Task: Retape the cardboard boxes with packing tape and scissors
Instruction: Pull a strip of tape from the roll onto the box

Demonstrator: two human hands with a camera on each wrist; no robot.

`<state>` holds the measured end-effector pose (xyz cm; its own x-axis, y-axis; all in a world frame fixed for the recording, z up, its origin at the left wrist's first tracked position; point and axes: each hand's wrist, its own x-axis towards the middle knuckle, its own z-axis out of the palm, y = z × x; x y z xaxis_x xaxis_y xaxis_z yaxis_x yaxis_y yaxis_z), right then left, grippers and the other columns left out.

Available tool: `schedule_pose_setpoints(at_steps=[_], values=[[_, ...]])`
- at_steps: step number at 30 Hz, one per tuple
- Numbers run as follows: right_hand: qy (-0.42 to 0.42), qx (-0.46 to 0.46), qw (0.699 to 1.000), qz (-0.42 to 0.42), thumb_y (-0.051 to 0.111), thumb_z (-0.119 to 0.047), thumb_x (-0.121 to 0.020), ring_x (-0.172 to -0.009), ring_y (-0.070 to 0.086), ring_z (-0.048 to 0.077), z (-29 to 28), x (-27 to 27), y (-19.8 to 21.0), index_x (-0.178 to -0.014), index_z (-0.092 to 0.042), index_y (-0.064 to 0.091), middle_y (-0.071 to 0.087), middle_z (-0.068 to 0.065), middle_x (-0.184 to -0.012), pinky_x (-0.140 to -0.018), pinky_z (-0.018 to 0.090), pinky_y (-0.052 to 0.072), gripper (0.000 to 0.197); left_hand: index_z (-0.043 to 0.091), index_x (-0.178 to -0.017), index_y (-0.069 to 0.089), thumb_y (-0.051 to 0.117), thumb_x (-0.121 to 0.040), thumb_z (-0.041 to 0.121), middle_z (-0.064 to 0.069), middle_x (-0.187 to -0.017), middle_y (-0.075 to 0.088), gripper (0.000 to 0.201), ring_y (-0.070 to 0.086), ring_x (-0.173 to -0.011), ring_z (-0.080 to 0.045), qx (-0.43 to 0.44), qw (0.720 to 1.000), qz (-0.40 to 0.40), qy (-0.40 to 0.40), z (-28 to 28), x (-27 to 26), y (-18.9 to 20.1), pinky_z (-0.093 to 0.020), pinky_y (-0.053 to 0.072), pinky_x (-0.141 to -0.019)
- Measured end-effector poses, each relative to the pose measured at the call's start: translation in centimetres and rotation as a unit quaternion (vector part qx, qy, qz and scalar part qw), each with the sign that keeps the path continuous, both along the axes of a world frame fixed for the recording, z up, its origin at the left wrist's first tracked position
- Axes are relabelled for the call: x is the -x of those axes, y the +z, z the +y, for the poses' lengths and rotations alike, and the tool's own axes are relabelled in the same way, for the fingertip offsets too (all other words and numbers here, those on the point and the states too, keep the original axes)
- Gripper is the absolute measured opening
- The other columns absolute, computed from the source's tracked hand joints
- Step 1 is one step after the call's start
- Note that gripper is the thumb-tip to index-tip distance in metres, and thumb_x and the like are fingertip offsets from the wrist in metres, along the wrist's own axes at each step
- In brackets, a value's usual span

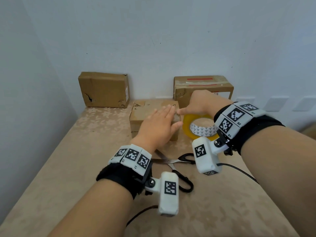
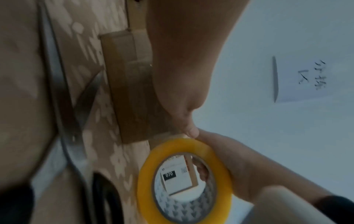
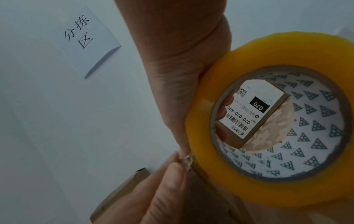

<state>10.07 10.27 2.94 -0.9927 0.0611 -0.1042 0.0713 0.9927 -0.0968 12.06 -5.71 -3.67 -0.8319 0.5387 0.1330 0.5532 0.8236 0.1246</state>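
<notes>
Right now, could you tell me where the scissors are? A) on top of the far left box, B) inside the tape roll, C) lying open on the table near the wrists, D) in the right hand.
C: the scissors lie open on the table, held by neither hand.

In the head view the left hand covers much of the near box, and the right hand hides the lower front of the right rear box. One scissors blade runs under the left wristband. In the left wrist view the scissors are a blurred streak at centre left, and the tape roll is cut off by the bottom edge.
</notes>
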Motion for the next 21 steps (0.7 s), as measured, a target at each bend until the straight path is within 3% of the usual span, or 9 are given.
schedule_pose_setpoints(at_steps=[3,4,7,8,10,12,15,18,21], values=[[-0.021,0.109,0.994,-0.005,0.06,-0.05,-0.086,-0.097,0.056,0.027,0.6,-0.9,0.1,-0.097,-0.005,0.063,0.057,0.01,-0.103,-0.081,0.034,0.043,0.047,0.02,-0.152,0.013,0.019,-0.099,0.05,0.004,-0.159,0.01,0.061,0.009,-0.146,-0.01,-0.005,1.0,-0.002,-0.023,-1.3,0.9,-0.1,-0.031,0.004,-0.119],[-0.025,0.147,0.989,0.0,0.06,-0.047,-0.087,-0.101,0.053,0.027,0.9,-1.4,0.0,-0.105,-0.006,0.062,0.054,0.01,-0.106,-0.085,0.035,0.042,0.045,0.021,-0.152,0.015,0.02,-0.099,0.05,0.005,-0.159,0.011,0.06,0.009,-0.146,-0.01,-0.012,0.999,-0.011,-0.027,-1.6,1.1,0.1,-0.031,0.005,-0.119],[-0.027,0.236,0.971,0.026,0.06,-0.045,-0.088,-0.104,0.056,0.028,2.2,-2.4,-1.3,-0.1,-0.001,0.066,0.06,0.012,-0.107,-0.089,0.038,0.045,0.046,0.021,-0.152,0.017,0.023,-0.099,0.051,0.004,-0.159,0.013,0.061,0.011,-0.146,-0.011,-0.016,0.999,-0.014,-0.029,-1.5,1.2,0.0,-0.032,0.006,-0.119],[-0.031,0.263,0.964,0.035,0.062,-0.047,-0.087,-0.099,0.058,0.026,2.6,-2.6,-1.7,-0.094,-0.003,0.067,0.062,0.01,-0.103,-0.085,0.037,0.046,0.046,0.021,-0.152,0.016,0.024,-0.098,0.053,0.003,-0.159,0.013,0.063,0.011,-0.146,-0.012,-0.013,1.0,-0.008,-0.025,-1.4,1.1,0.0,-0.032,0.006,-0.119],[-0.041,0.293,0.954,0.053,0.064,-0.05,-0.085,-0.07,0.052,0.017,3.1,-2.9,-1.8,-0.066,-0.011,0.054,0.055,0.001,-0.074,-0.063,0.029,0.039,0.044,0.019,-0.152,0.013,0.026,-0.097,0.055,0.002,-0.159,0.013,0.067,0.011,-0.146,-0.012,-0.011,1.0,0.005,-0.012,-1.2,1.0,-0.3,-0.031,0.006,-0.118],[-0.037,0.263,0.962,0.07,0.066,-0.05,-0.084,-0.058,0.039,0.014,3.0,-2.7,-1.0,-0.055,-0.015,0.04,0.038,-0.004,-0.059,-0.054,0.027,0.03,0.052,0.018,-0.152,0.011,0.027,-0.096,0.056,0.0,-0.159,0.013,0.07,0.012,-0.146,-0.013,-0.013,1.0,0.006,-0.002,-1.1,0.9,-0.3,-0.03,0.006,-0.118],[0.014,0.172,0.981,0.092,0.064,-0.053,-0.084,-0.056,0.047,0.021,2.3,-1.9,1.1,-0.052,-0.005,0.049,0.049,0.004,-0.056,-0.057,0.034,0.036,0.06,0.016,-0.152,0.007,0.027,-0.096,0.056,-0.002,-0.159,0.015,0.072,0.014,-0.146,-0.015,-0.037,0.999,0.0,0.009,-1.2,0.9,-0.4,-0.031,0.009,-0.117],[0.029,0.132,0.987,0.091,0.065,-0.055,-0.082,-0.049,0.035,0.018,2.0,-1.2,2.0,-0.049,-0.013,0.036,0.035,0.0,-0.049,-0.051,0.03,0.028,0.061,0.015,-0.152,0.002,0.027,-0.097,0.055,-0.003,-0.159,0.014,0.073,0.013,-0.146,-0.015,-0.043,0.999,0.006,0.012,-1.3,0.8,-0.5,-0.03,0.008,-0.116],[0.021,0.077,0.993,0.087,0.067,-0.057,-0.079,-0.05,0.04,0.017,2.1,-0.5,1.4,-0.05,-0.013,0.04,0.04,0.0,-0.051,-0.05,0.03,0.028,0.059,0.019,-0.153,0.001,0.029,-0.096,0.056,-0.002,-0.16,0.006,0.073,0.009,-0.146,-0.014,-0.038,0.999,0.017,0.0,-1.4,0.6,-0.6,-0.028,0.006,-0.116]])
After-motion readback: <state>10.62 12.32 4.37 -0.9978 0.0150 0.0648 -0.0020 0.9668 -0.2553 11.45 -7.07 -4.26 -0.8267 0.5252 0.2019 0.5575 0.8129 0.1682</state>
